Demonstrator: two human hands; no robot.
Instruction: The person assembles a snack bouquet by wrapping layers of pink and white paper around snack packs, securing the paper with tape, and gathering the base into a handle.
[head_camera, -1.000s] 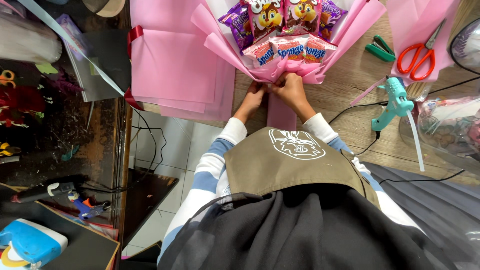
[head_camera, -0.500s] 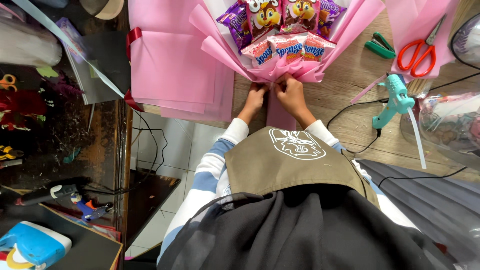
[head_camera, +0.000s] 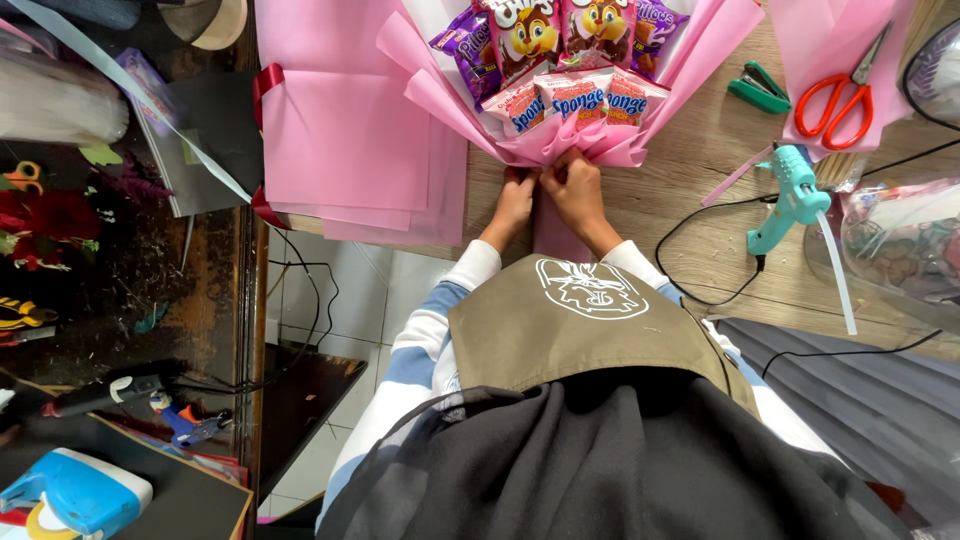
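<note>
Both hands, left hand (head_camera: 515, 195) and right hand (head_camera: 575, 190), pinch fingers closed on the pink-wrapped snack bouquet (head_camera: 560, 90) lying on the counter (head_camera: 700, 200); a slackened grip could loosen its gathered neck.

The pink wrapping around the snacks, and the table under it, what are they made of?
The pink wrapping looks like thin matte paper: it folds into soft creases where the left hand and right hand pinch it. The table looks like pale wood or a wood-look surface, with visible grain lines.
</note>
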